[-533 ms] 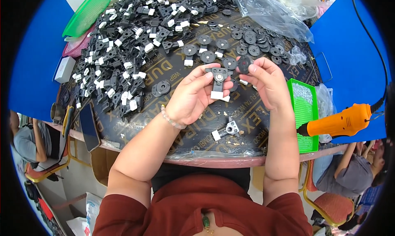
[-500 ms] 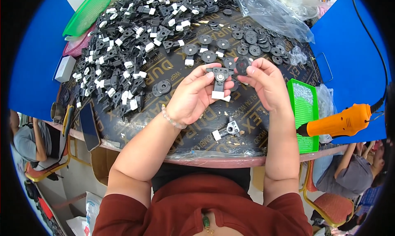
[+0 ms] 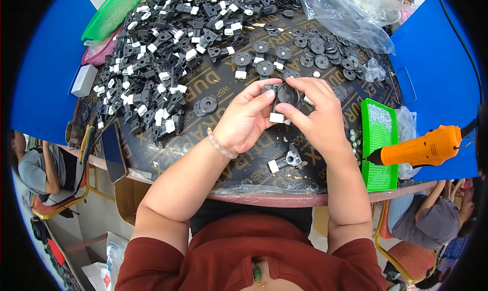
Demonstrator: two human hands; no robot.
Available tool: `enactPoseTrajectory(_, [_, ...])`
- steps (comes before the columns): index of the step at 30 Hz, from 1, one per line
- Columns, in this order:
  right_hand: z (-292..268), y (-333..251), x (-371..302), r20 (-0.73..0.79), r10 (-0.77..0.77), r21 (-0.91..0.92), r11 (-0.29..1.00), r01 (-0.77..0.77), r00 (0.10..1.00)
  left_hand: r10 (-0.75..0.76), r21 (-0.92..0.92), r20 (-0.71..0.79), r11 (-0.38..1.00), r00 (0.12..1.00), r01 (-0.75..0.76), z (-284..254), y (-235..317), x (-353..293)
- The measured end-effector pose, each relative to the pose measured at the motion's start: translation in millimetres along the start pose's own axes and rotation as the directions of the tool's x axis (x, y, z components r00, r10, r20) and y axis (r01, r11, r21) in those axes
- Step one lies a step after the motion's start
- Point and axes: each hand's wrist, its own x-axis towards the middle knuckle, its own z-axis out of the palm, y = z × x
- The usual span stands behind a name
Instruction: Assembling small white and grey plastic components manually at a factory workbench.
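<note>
My left hand (image 3: 243, 119) holds a black plastic bracket with a white block end (image 3: 277, 118), fingers wrapped behind it. Against the bracket's upper part, my right hand (image 3: 319, 113) presses a round black disc (image 3: 288, 94), pinched between thumb and fingers. The disc covers much of the bracket. Below the hands, a loose bracket with a white end (image 3: 287, 160) lies on the dark table. Just beyond the fingers are several discs set on white-ended pieces (image 3: 264, 68). Two more discs (image 3: 208, 104) rest left of the hands.
Brackets are heaped at the far left (image 3: 168, 57); loose discs (image 3: 320, 46) and a clear plastic bag (image 3: 345, 17) lie at the far right. An orange power screwdriver (image 3: 422, 147) reaches over a green tray (image 3: 381, 186). A phone (image 3: 114, 151) lies at left. People sit on both sides.
My right hand has moved left and brought the disc from beside the bracket onto its upper part. The view has shifted slightly.
</note>
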Motion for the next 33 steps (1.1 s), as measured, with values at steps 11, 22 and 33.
enactPoseTrajectory(11, [-0.9,-2.5,-2.1,0.022,-0.138,-0.203,0.969,0.140,0.990,0.005,-0.010,-0.017,1.000,1.000,-0.005,3.9,-7.0,-0.9])
enactPoseTrajectory(22, [-55.5,-5.8,-8.1,0.050,0.272,-0.227,0.940,-0.254,0.961,0.058,0.161,0.006,0.985,0.998,-0.058,7.9,1.1,-5.4])
enactPoseTrajectory(33, [-42.8,20.3,-46.2,0.103,0.523,-0.258,0.836,-0.485,0.846,0.506,0.443,0.084,0.753,0.859,-0.486,35.4,23.1,-21.4])
